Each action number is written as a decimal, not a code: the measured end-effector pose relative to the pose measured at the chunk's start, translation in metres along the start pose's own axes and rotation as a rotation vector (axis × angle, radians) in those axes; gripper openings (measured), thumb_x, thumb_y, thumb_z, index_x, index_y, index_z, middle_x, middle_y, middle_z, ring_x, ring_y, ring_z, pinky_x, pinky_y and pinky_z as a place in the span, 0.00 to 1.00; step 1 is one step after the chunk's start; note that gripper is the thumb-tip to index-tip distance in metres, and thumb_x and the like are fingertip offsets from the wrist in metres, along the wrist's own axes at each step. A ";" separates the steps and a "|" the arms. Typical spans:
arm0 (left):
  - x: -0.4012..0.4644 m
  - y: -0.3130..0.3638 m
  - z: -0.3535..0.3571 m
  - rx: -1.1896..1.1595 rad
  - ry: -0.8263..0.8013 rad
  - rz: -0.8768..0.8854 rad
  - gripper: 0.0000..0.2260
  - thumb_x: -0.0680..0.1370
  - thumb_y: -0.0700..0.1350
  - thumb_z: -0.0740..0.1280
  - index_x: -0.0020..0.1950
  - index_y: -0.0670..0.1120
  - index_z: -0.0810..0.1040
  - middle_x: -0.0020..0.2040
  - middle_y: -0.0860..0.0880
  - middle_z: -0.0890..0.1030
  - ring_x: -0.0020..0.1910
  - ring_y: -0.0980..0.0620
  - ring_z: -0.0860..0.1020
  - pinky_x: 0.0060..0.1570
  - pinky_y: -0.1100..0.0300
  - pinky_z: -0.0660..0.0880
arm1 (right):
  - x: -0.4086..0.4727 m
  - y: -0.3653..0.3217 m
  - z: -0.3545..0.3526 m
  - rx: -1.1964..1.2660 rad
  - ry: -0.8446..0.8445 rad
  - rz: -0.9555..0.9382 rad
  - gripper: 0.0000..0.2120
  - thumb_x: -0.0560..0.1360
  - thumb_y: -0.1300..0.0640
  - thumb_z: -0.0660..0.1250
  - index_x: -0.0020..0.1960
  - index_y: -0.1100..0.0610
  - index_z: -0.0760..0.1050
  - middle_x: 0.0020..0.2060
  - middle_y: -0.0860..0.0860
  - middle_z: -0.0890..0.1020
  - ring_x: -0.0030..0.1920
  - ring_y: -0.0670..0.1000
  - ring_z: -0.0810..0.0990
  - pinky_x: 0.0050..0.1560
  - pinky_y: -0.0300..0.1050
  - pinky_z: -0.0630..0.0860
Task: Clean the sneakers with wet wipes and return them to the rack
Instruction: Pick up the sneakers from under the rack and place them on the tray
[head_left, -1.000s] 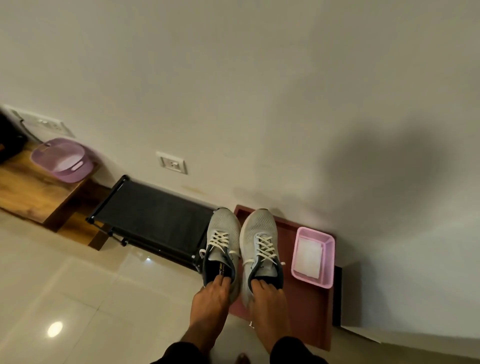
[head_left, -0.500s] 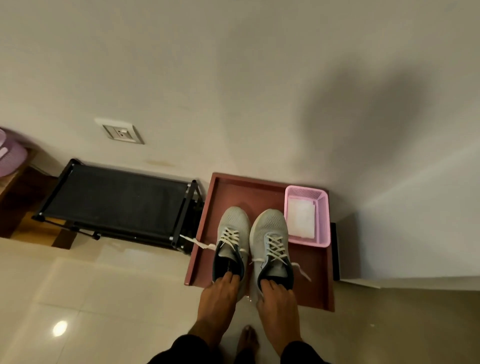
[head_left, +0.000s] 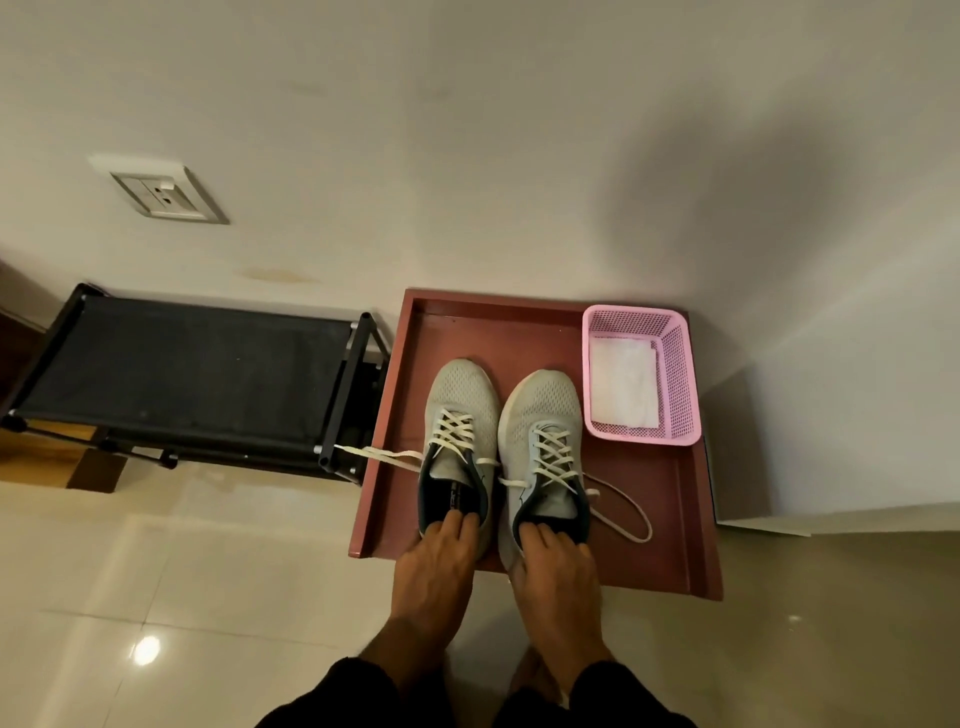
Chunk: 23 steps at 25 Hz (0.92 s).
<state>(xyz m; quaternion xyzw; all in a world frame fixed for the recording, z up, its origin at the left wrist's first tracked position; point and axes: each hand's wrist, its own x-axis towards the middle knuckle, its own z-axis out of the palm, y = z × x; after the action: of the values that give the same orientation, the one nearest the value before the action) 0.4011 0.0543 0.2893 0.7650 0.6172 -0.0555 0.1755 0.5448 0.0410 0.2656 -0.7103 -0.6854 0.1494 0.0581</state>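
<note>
- Two grey sneakers are seen side by side on a reddish-brown tray (head_left: 680, 525) on the floor, toes toward the wall.
- The left sneaker (head_left: 460, 415) is gripped at its heel collar by the left hand (head_left: 436, 561), fingers curled into the opening.
- The right sneaker (head_left: 545, 426) is gripped the same way by the right hand (head_left: 556, 569).
- A pink basket (head_left: 675, 374) holding white wipes (head_left: 623, 384) is set in the tray's far right corner.
- A black rack (head_left: 197, 374) is placed just beside the tray's left edge; one lace (head_left: 379, 456) is draped over that edge.
</note>
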 end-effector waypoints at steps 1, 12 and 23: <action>0.000 -0.001 0.009 0.015 0.032 0.002 0.19 0.72 0.41 0.74 0.62 0.48 0.77 0.51 0.49 0.80 0.43 0.51 0.80 0.36 0.61 0.76 | 0.001 -0.001 0.003 -0.011 0.021 -0.003 0.17 0.59 0.59 0.82 0.45 0.52 0.81 0.36 0.48 0.83 0.35 0.50 0.81 0.34 0.46 0.76; 0.007 -0.008 0.050 0.065 0.370 0.082 0.31 0.65 0.46 0.79 0.67 0.44 0.77 0.55 0.48 0.84 0.56 0.46 0.82 0.59 0.36 0.76 | 0.011 -0.006 0.024 -0.096 0.250 -0.041 0.16 0.57 0.51 0.81 0.42 0.51 0.80 0.36 0.48 0.83 0.36 0.53 0.80 0.37 0.49 0.75; -0.016 -0.016 0.044 -0.143 0.447 0.198 0.30 0.75 0.53 0.66 0.75 0.46 0.65 0.74 0.43 0.66 0.74 0.43 0.65 0.70 0.41 0.68 | -0.014 -0.009 0.019 -0.125 0.370 0.027 0.22 0.68 0.47 0.72 0.60 0.51 0.75 0.57 0.51 0.79 0.56 0.55 0.76 0.53 0.52 0.72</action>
<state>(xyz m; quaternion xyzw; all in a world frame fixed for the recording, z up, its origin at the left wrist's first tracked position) 0.3880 0.0271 0.2498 0.8007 0.5650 0.1762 0.0929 0.5307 0.0257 0.2516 -0.7370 -0.6614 -0.0260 0.1367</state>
